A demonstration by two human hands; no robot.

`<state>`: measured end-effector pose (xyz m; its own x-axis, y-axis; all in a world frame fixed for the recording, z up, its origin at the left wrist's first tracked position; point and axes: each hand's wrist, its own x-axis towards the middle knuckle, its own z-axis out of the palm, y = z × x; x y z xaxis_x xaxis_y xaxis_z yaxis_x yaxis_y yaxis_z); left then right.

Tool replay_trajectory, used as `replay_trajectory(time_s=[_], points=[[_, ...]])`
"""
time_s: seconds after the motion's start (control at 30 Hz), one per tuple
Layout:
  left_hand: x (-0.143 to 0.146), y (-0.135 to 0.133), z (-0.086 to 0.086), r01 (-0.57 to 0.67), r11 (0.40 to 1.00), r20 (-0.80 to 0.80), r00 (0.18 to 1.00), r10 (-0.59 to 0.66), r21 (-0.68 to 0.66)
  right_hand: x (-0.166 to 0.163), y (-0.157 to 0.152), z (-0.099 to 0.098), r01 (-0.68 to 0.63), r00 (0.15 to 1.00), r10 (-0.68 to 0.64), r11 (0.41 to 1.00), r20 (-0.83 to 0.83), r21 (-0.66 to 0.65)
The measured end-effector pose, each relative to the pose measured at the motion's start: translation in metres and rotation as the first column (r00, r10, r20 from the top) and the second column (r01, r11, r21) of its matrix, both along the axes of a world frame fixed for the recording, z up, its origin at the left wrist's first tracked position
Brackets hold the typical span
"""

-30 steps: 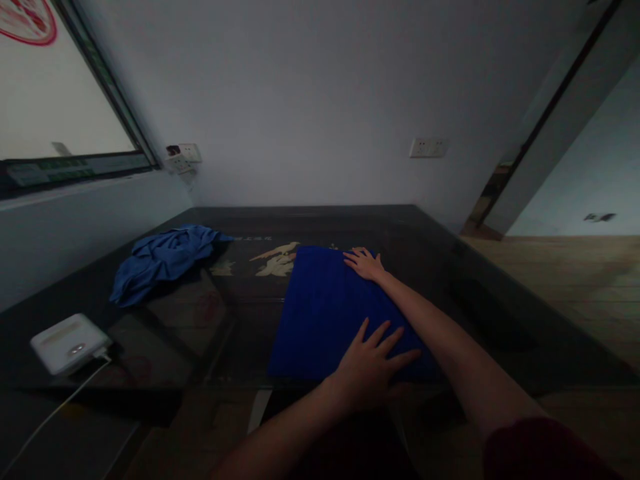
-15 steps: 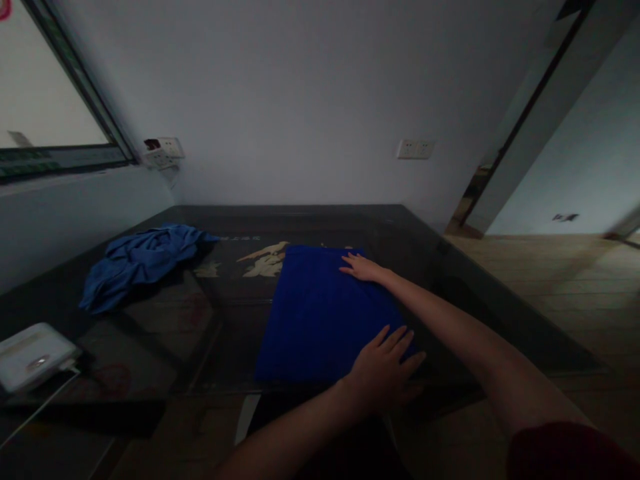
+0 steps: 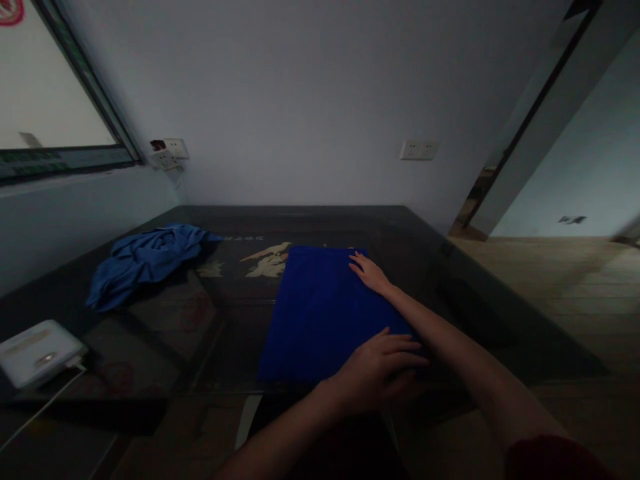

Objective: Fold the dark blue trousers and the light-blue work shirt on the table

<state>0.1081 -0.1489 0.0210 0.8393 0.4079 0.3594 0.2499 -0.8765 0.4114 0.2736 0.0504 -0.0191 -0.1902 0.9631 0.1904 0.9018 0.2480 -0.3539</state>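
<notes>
Two flat palms rest on the folded deep-blue cloth rectangle [image 3: 320, 313] in the middle of the dark glass-topped desk [image 3: 350, 220]: left hand [image 3: 380, 367] on its near right corner, right hand [image 3: 369, 273] at its far right edge, each grip spread, clamping nothing. Likely soft, light and slippery; best pinched at the corners.

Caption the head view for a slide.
Left hand and right hand rest on a flat blue cloth on a dark table, crumpled garment nearby.

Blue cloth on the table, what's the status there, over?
Left hand on near right corner of blue cloth; right hand flat at far right edge. Cloth folded flat on table. Crumpled garment lies apart, left.
</notes>
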Motion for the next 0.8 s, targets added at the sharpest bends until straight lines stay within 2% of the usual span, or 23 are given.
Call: replay_trajectory(time_s=[0.07, 0.13, 0.2, 0.27, 0.37, 0.5, 0.67, 0.8], points=[[-0.029, 0.006, 0.012, -0.154, 0.987, 0.031, 0.987, 0.155, -0.044, 0.005, -0.011, 0.014, 0.007, 0.998, -0.003, 0.997, -0.062, 0.074], [-0.062, 0.015, 0.017, -0.386, 0.922, -0.012, 0.923, 0.386, -0.018, 0.010, -0.031, 0.027, 0.010, 0.995, 0.003, 0.991, -0.099, 0.132], [-0.092, 0.025, 0.013, -0.558, 0.826, -0.090, 0.821, 0.564, 0.081, 0.012, -0.061, 0.033, -0.027, 0.994, 0.041, 0.991, -0.100, 0.132], [-0.113, 0.034, 0.001, -0.628, 0.761, -0.155, 0.745, 0.649, 0.164, 0.011, -0.094, 0.029, -0.091, 0.992, 0.098, 0.992, -0.077, 0.087], [-0.125, 0.041, -0.022, -0.622, 0.751, -0.216, 0.720, 0.659, 0.221, 0.006, -0.135, 0.009, -0.135, 0.991, 0.135, 0.991, -0.020, -0.009], [-0.124, 0.044, -0.042, -0.600, 0.761, -0.223, 0.729, 0.647, 0.247, 0.005, -0.152, -0.011, -0.109, 0.994, 0.110, 0.993, 0.028, -0.051], [-0.123, 0.046, -0.046, -0.606, 0.770, -0.245, 0.730, 0.638, 0.202, 0.007, -0.148, -0.011, -0.095, 0.995, 0.097, 0.993, 0.028, -0.064], [-0.126, 0.048, -0.041, -0.584, 0.801, -0.276, 0.755, 0.595, 0.131, 0.008, -0.147, -0.012, -0.105, 0.994, 0.103, 0.993, -0.031, -0.062]])
